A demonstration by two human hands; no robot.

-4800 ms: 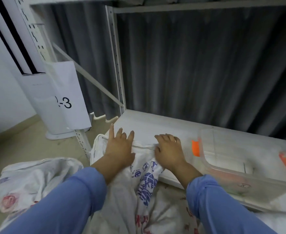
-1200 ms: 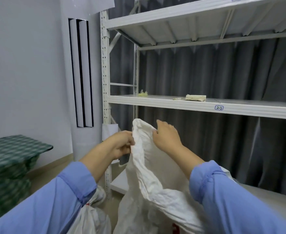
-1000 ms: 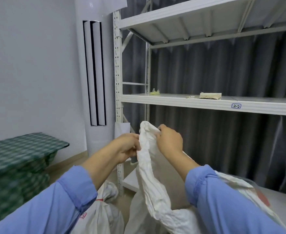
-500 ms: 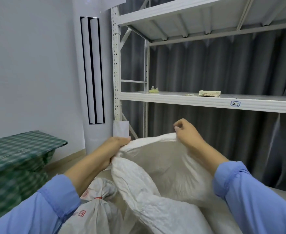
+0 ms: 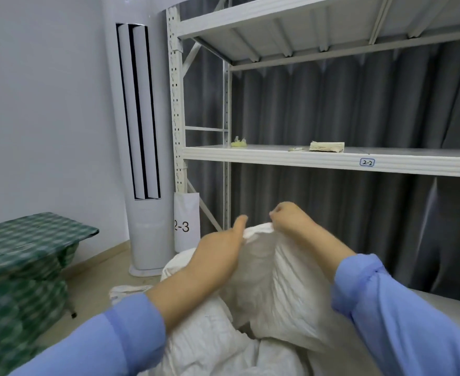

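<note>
A large white woven sack [image 5: 267, 289] is bunched up in front of me, its top edge raised between my hands. My left hand [image 5: 220, 253] holds the sack's rim from the left, fingers tucked behind the cloth and thumb up. My right hand [image 5: 291, 221] pinches the same rim just to the right, fingers curled on the edge. Both hands sit close together. The lower part of the sack drapes down out of view between my blue sleeves.
A white metal rack stands ahead, with shelf 2-2 [image 5: 332, 160] carrying a stack of papers [image 5: 326, 146] and a small yellow object [image 5: 239, 143]. A tall white air conditioner [image 5: 144, 147] stands left of it. A table with a green checked cloth [image 5: 25, 240] is at far left.
My hands have come together again, gathering the sack's rim that was spread wide half a second ago. The view has tilted slightly and the sack top is narrower.
</note>
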